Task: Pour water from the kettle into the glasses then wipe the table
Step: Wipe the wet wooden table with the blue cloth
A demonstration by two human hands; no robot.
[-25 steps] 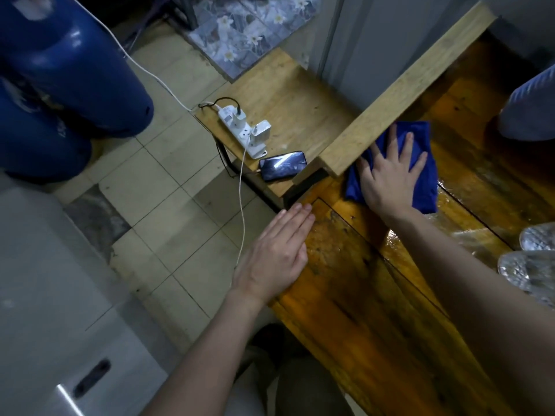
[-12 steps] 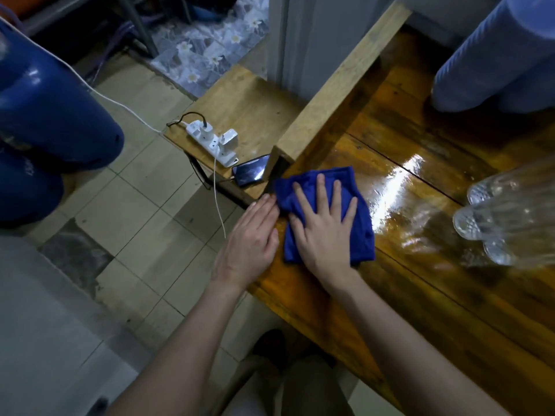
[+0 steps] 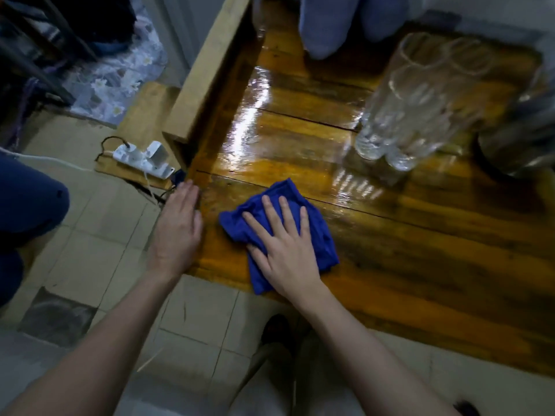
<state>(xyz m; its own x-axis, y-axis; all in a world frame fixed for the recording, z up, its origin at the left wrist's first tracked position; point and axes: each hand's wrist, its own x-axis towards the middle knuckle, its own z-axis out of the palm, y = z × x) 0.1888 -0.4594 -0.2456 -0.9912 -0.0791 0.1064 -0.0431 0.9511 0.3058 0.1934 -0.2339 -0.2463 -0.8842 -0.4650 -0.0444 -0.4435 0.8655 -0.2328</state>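
A person's right hand (image 3: 285, 253) presses flat on a crumpled blue cloth (image 3: 322, 235), fingers straight and slightly spread. The cloth lies on a wooden table (image 3: 420, 250), its near corner reaching the table's front edge just by the wrist. The left hand (image 3: 178, 229) lies flat with its fingers together at the table's left edge, just left of the cloth and not touching it. The fingertips point at the table's corner.

The tabletop is made of dark amber planks with visible seams. It is glossy and wet, with bright glare ahead of the right hand. Beyond the cloth and to the right, bare planks run on to a cluster of clear, tall glasses (image 3: 420, 100), well ahead of the right hand. Further right stands a rounded dark metal kettle (image 3: 516, 139), blurred and cut off by the frame.

A pale, square-edged wooden beam (image 3: 207, 70) runs ahead of the left hand along the table's left side. To its left a white power strip (image 3: 141, 159) sits on a low plank shelf (image 3: 144, 115). Beige floor tiles (image 3: 90, 250) lie below and left of the left hand.
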